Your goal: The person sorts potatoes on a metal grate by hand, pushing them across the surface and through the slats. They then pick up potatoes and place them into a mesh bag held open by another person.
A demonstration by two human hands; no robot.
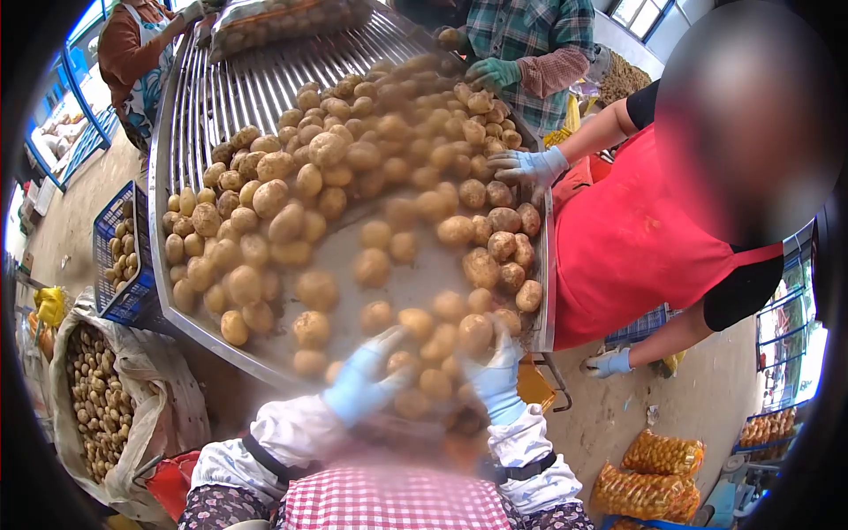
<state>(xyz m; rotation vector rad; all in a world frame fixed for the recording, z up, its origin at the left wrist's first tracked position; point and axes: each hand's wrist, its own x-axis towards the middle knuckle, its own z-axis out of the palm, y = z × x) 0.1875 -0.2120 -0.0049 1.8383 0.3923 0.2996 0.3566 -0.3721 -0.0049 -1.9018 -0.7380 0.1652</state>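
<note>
My left hand (pixel 367 375), in a light blue glove, is at the near edge of a metal sorting table (pixel 340 243). Its fingers are stretched out and its thumb is apart, beside a potato (pixel 404 364). My right hand (pixel 496 375), gloved the same way, has its fingers apart beside another potato (pixel 475 334). Several loose potatoes (pixel 435 384) lie between my hands, and neither hand is closed round one. Many more potatoes (pixel 269 199) cover the table. A blurry patch softens the middle of the view, so exact finger contact is hard to make out.
A person in a red apron (pixel 627 238) stands at the right, one gloved hand (pixel 530 166) at the potatoes. Two more people work at the far side. A sack of small potatoes (pixel 132 389) and a blue crate (pixel 128 256) stand left; filled net bags (pixel 649 490) lie lower right.
</note>
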